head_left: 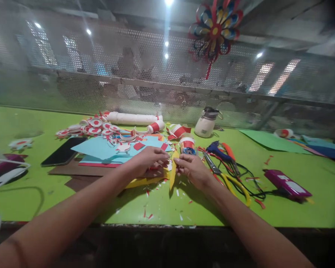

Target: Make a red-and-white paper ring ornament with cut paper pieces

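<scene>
Green table [296, 208]: right hand [194, 171] pinches yellow paper strip [173, 173]; glue jar [187, 146] behind.

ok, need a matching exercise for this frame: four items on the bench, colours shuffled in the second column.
Things:
1. smartphone
2. scissors handles
3. paper strip in the right hand
4. water bottle

Colours:
A. white
B. yellow
C. black
D. yellow-green

Pairs: 1-C, 2-D, 3-B, 4-A
</scene>
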The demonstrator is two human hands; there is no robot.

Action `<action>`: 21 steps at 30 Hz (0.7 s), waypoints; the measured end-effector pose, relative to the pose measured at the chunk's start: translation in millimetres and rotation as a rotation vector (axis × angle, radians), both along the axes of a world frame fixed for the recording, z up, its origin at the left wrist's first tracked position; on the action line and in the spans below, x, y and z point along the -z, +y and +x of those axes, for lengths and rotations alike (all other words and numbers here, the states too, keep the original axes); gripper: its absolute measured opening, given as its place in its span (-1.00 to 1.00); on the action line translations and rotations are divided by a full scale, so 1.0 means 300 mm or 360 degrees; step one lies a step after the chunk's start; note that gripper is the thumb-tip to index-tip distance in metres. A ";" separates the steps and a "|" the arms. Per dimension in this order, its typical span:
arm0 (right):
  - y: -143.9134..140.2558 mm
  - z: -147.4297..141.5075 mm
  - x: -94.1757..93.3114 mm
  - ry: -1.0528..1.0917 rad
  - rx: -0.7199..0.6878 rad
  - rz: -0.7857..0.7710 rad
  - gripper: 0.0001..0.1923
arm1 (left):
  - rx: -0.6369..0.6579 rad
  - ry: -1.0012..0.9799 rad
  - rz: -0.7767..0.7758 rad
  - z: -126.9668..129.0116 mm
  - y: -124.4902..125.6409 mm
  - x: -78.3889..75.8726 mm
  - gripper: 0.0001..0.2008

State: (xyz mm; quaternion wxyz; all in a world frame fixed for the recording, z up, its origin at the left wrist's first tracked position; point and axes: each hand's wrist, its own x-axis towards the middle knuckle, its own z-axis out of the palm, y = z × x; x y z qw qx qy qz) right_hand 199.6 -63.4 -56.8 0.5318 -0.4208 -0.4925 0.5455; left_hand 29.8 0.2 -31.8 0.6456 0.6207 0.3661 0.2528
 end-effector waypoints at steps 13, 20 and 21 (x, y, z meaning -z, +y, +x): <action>0.003 0.004 0.008 -0.0087 0.0039 -0.0027 -0.77 | 0.0134 -0.0270 -0.0280 0.018 -0.090 0.014 -0.85; -0.012 -0.015 -0.012 -0.0151 0.0051 -0.0043 -0.77 | -0.0013 -0.0171 -0.0043 0.019 -0.092 0.041 -0.85; -0.014 -0.017 -0.013 -0.0163 0.0047 -0.0051 -0.77 | -0.0042 -0.0160 -0.0034 0.018 -0.091 0.043 -0.86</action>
